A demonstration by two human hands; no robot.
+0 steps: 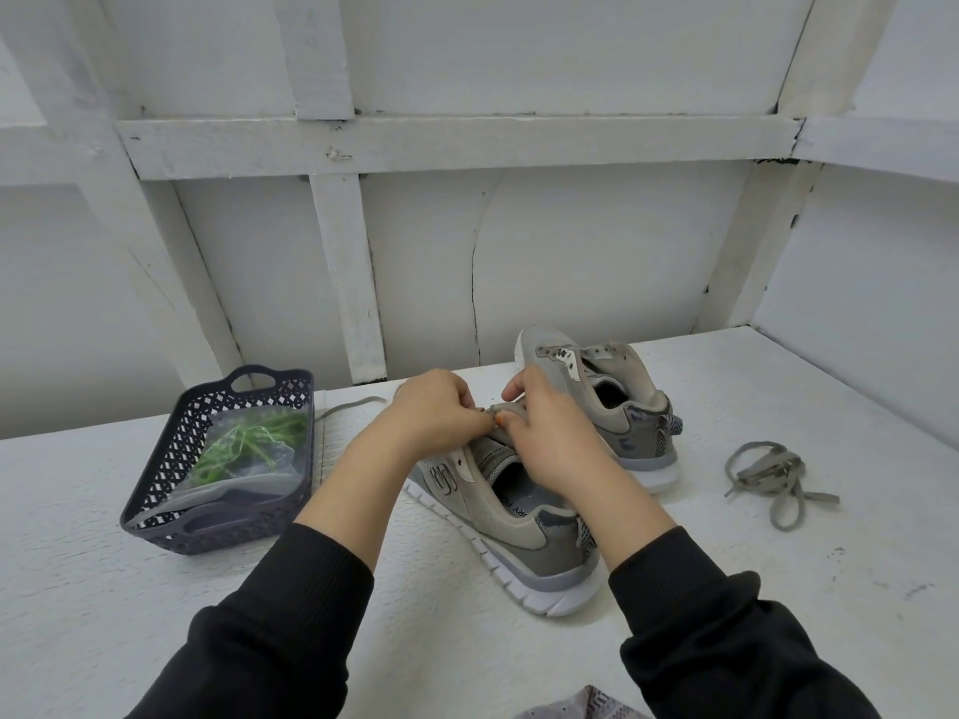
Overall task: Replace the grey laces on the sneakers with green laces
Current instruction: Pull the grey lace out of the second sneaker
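**Entry: near sneaker, grey lace part-drawn. Hazards and clearances**

- **Position.** Near sneaker (511, 516) at the centre of the table (129, 614), toe to 11 o'clock, heel to 5. Far sneaker (612, 402) just beside it at 1 o'clock, eyelets bare.
- **Hands.** Left hand (436, 407): fingers curled tight, pinching at the eyelet row, apparently on the trailing grey lace (353, 404); the contact itself is hidden. Right hand (550, 438): fingers curled round the near sneaker's tongue and upper, bracing it.
- **Laces.** The trailing grey lace runs out to 10 o'clock. A loose grey lace (773, 474) lies heaped at 3 o'clock, well apart. Green laces (244, 441) are bagged inside the basket (171, 490) at 9 o'clock.
- **Hazards (judged).** A slanted pull could jam the lace tip in an eyelet. A weak brace could let the shoe tip or slide into the far sneaker. The trailing end could catch on the basket's rim.
- **Room.** Open table from 6 to 8 o'clock, and between the far sneaker and the loose grey lace. The wall (597, 251) closes 12 o'clock. A cloth (586, 705) sits at the near edge.
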